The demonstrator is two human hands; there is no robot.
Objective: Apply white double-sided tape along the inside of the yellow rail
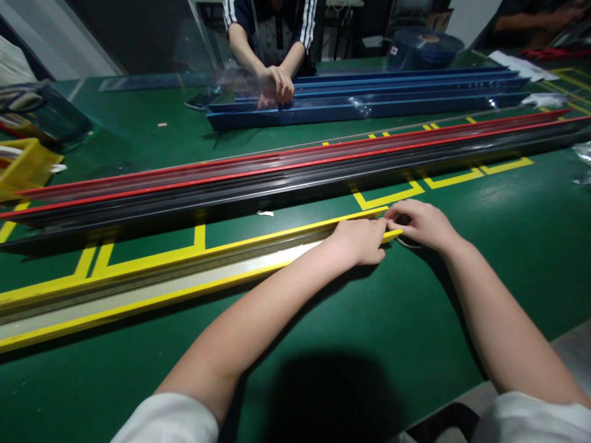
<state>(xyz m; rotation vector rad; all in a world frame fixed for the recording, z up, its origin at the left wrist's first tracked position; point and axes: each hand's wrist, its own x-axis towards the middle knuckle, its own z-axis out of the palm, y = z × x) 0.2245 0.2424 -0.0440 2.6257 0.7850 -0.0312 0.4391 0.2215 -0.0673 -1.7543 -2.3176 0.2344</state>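
A long yellow-edged channel profile (184,284) with a pale inner face lies slantwise across the green table. My left hand (362,240) is closed over its right end, fingers reaching across the channel. Just beyond that end, my right hand (418,224) is closed in a pinch, close against my left fingertips. What the right fingers pinch is hidden. Below them shows a short curve of thin white cord (409,244); whether it is in the pinch I cannot tell.
Black profiles (295,187) and red-edged profiles (231,169) lie beyond. Across the table a person's hands (277,86) touch blue profiles (369,109). A blue-tinted roll (425,49) stands behind. At left are a yellow bin (32,169) and yellow tape marks (152,258).
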